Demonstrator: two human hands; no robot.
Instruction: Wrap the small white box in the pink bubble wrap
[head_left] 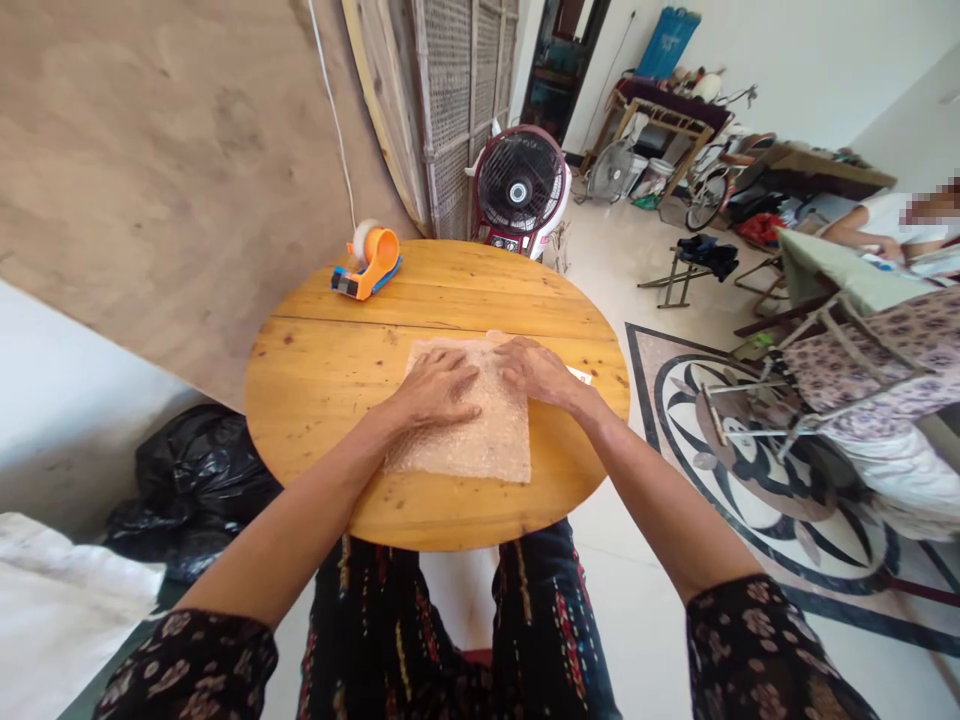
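A sheet of clear bubble wrap (480,440) lies flat on the round wooden table (315,400) in front of me. My left hand (442,388) rests on its left half with the fingers spread. On the upper right edge lies my right hand (534,368), fingers stretched out and pressing down. Part of a small white card or label (580,376) shows beside my right wrist. An orange and blue tape dispenser (375,262) with a roll of clear tape stands at the table's far left edge.
Behind the table stands an electric fan (519,190). A wooden board (187,150) leans along the left, with black plastic bags (195,470) below it. To the right, a person (885,235) sits at a cloth-covered table (817,270). A folding stool (679,275) stands farther back.
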